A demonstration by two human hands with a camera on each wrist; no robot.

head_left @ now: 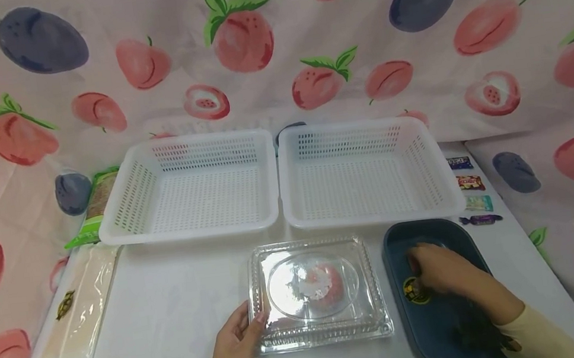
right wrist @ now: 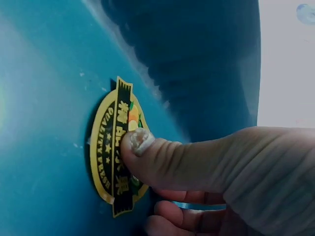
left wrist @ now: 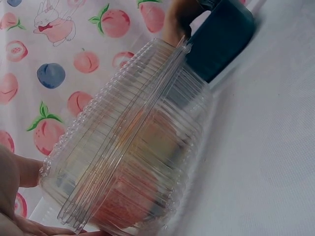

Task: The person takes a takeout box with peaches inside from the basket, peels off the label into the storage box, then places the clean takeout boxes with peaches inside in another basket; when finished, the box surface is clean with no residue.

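A clear plastic clamshell box [head_left: 331, 323] stands on the table with its lid down. Through the plastic, something round and red [left wrist: 130, 194] shows inside. My left hand [head_left: 237, 346] grips the box's left edge, thumb on the rim and fingers at the side. To the right is a dark blue tray [head_left: 410, 331], with my right hand [head_left: 440, 267] reaching into it. There, a black and gold oval sticker [right wrist: 104, 147] is under my right thumb, and the other fingers curl in beside its edge. Their tips are partly hidden.
Two white slotted baskets [head_left: 192, 235] [head_left: 372, 218] stand side by side at the back. Small wrapped sweets [head_left: 480, 220] line the table's right side. At the left lie a long clear packet [head_left: 85, 311] and a green bag [head_left: 91, 227]. A fruit-print cloth [head_left: 256, 99] hangs behind.
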